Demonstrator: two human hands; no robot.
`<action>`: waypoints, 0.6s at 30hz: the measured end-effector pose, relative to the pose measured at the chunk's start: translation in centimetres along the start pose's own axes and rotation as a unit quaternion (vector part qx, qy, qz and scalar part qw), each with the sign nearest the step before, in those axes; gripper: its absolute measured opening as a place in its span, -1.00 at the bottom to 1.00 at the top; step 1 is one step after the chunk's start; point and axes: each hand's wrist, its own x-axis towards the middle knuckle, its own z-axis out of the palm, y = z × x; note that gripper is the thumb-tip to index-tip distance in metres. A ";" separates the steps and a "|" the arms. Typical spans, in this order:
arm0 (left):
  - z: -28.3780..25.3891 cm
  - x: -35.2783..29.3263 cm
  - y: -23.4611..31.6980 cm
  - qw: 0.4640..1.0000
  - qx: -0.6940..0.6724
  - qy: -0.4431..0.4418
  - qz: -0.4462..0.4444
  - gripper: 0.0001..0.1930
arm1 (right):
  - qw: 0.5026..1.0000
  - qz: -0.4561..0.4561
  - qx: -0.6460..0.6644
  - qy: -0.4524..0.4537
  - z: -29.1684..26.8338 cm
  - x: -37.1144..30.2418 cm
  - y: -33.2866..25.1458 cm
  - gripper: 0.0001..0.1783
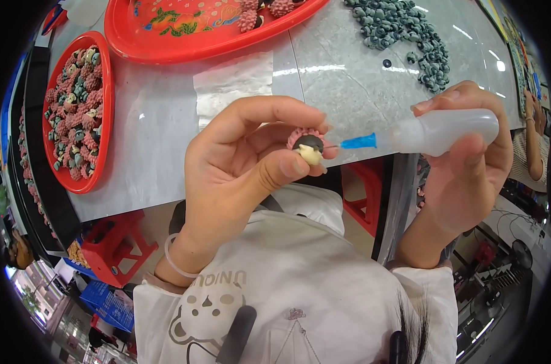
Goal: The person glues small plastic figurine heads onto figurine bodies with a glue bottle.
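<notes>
Between the thumb and fingers of my left hand (224,161) is a small figurine (309,145) with a pink ridged back, a dark middle and a cream-coloured front part. My right hand (469,176) grips a translucent squeeze bottle (451,130), tipped sideways so that it points left. A blue dispensing tip (358,142) with a thin metal needle sits on the bottle's end. The needle's point is at the figurine's dark part; whether it touches cannot be made out. Both hands are above the table's near edge.
A red oval tray (108,109) of pink and grey figurines stands left. Behind is a larger red tray (166,51) with pink ridged pieces. A white paper sheet (233,82) lies mid-table; small grey-green parts (397,30) are heaped back right. Below are red stools (114,249). Another person's arm (532,133) shows far right.
</notes>
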 end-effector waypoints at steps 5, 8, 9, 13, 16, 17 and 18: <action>-0.2 0.0 -0.2 1.000 0.003 0.000 0.026 -0.63 | 0.965 -0.161 -0.202 0.033 0.5 -0.5 -1.2 -0.47; -0.4 0.0 -0.5 0.999 0.002 -0.001 0.035 -0.65 | 0.953 -0.179 -0.245 -0.005 0.0 -1.4 -2.0 -0.49; -0.5 0.0 -0.6 0.999 0.003 0.000 0.035 -0.65 | 0.945 -0.188 -0.266 -0.024 -0.2 -1.6 -2.1 -0.49; -0.6 0.0 -0.5 0.999 -0.001 -0.010 0.037 -0.66 | 0.967 -0.153 -0.206 0.008 -0.5 -1.8 -1.6 -0.50; -0.7 0.1 -0.5 0.999 0.000 -0.010 0.038 -0.66 | 0.982 -0.118 -0.142 0.038 -0.5 -1.9 -1.1 -0.52; -0.8 0.2 -0.4 0.999 -0.001 -0.009 0.039 -0.66 | 0.986 -0.106 -0.120 0.048 -0.5 -1.9 -0.9 -0.52; -0.8 0.2 -0.4 0.999 0.000 -0.008 0.040 -0.66 | 0.989 -0.095 -0.098 0.058 -0.5 -1.9 -0.7 -0.52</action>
